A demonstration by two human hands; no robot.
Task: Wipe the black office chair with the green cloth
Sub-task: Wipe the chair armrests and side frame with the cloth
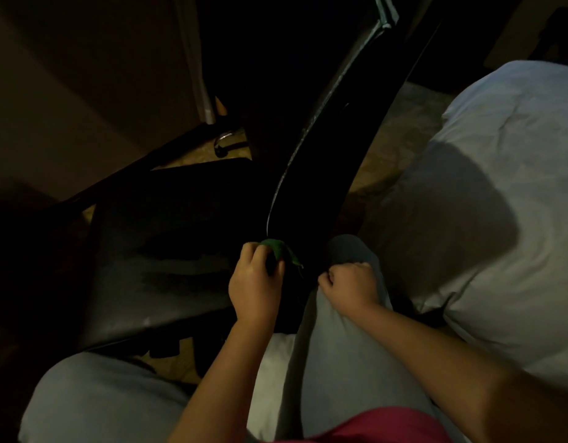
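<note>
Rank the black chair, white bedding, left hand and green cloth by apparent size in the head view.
1. black chair and white bedding: both large, too close to separate in the dark
2. left hand
3. green cloth, mostly hidden in that hand

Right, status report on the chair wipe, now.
Left hand grips green cloth against black chair, lower edge. Right hand curled on knee, hold unclear. Bedding close at right, not blocking.

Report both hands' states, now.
Left hand: closed, gripping the green cloth.
Right hand: curled in a fist, nothing visibly held.
</note>
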